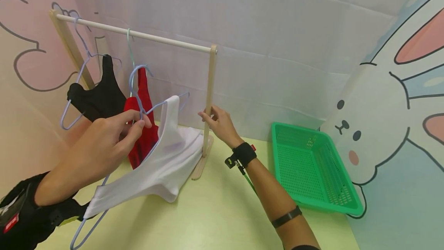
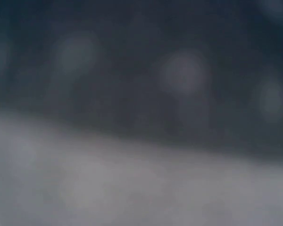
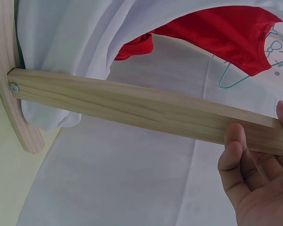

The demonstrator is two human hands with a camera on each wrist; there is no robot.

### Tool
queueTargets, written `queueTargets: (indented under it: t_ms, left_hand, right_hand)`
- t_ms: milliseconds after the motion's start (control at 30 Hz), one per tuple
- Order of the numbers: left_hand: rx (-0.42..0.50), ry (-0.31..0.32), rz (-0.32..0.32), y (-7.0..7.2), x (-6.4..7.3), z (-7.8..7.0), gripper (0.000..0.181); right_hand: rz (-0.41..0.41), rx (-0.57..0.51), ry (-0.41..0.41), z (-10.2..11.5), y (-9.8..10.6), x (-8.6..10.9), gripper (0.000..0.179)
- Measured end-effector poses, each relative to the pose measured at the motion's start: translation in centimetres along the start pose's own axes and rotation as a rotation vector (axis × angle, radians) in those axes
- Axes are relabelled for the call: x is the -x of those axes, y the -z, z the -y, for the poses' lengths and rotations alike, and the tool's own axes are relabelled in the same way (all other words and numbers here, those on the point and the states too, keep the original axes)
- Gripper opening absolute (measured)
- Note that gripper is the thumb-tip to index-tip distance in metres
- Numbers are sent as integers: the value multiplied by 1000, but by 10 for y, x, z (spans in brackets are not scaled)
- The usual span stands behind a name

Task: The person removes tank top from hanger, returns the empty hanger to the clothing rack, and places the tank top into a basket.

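Note:
My left hand [image 1: 100,149] pinches the neck of a light-blue hanger [image 1: 133,78] just below its hook. A white sleeveless garment [image 1: 163,169] hangs tilted on that hanger, its lower part draping toward the rack's foot. The hook is in front of and below the rail, apart from it. With thumb and fingers my right hand [image 1: 223,128] holds the rack's wooden post [image 1: 210,76]. In the right wrist view, curled fingers [image 3: 234,146] lie against the post [image 3: 146,108], and the white garment [image 3: 70,37] passes behind it. The left wrist view is too blurred to make anything out.
From the white rail [image 1: 166,40] hang a black garment [image 1: 95,99] on a blue hanger and a red garment [image 1: 145,144] on a green one. On the yellow table [image 1: 222,211], a green plastic basket [image 1: 305,169] stands at the right. A white curtain [image 1: 263,61] backs the rack.

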State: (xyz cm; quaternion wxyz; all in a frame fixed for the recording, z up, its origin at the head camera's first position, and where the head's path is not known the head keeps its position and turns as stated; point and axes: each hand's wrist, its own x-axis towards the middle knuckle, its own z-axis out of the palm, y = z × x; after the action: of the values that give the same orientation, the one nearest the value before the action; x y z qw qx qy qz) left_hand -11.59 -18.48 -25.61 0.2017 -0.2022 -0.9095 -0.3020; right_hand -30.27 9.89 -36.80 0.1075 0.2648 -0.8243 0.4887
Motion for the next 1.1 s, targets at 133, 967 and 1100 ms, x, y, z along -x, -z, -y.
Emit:
queueTargets:
  t_ms: [133, 967, 1100]
  left_hand:
    - [6, -7, -6, -2, 4, 1, 17]
    - [-16, 3, 10, -7, 21, 5, 17]
    - [-11, 19, 25, -8, 23, 6, 18]
  right_hand:
    - [-2, 8, -6, 0, 0, 1, 19]
    - [-3, -3, -6, 1, -1, 1, 18]
    - [-4, 2, -5, 2, 0, 1, 18]
